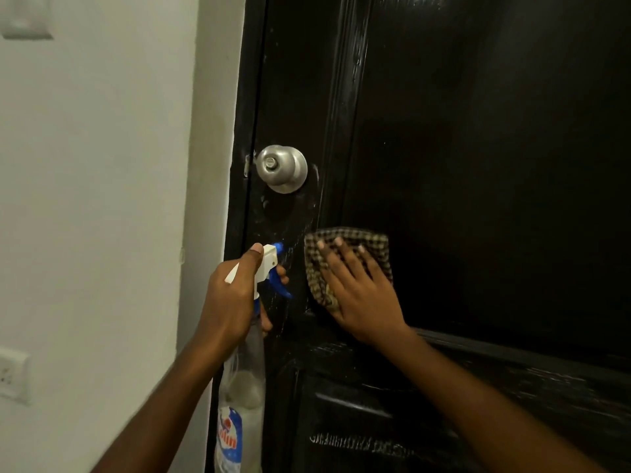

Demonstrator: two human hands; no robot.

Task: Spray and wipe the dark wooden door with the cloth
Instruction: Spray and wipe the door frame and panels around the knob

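spray bottle (239, 397) label, blue and white, red lettering blurred, unreadable

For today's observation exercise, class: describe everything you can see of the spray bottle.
The spray bottle is clear plastic with a white trigger head, a blue nozzle tip and a blue trigger. A blue, white and red label sits low on its body. It is held roughly upright by the left hand, which is wrapped around its neck, with the nozzle aimed at the dark door below the knob. Its base is out of view.

The cloth (345, 264) is pressed flat on the door (478, 165), right of the spray bottle (246, 353) and below the knob (281, 169).
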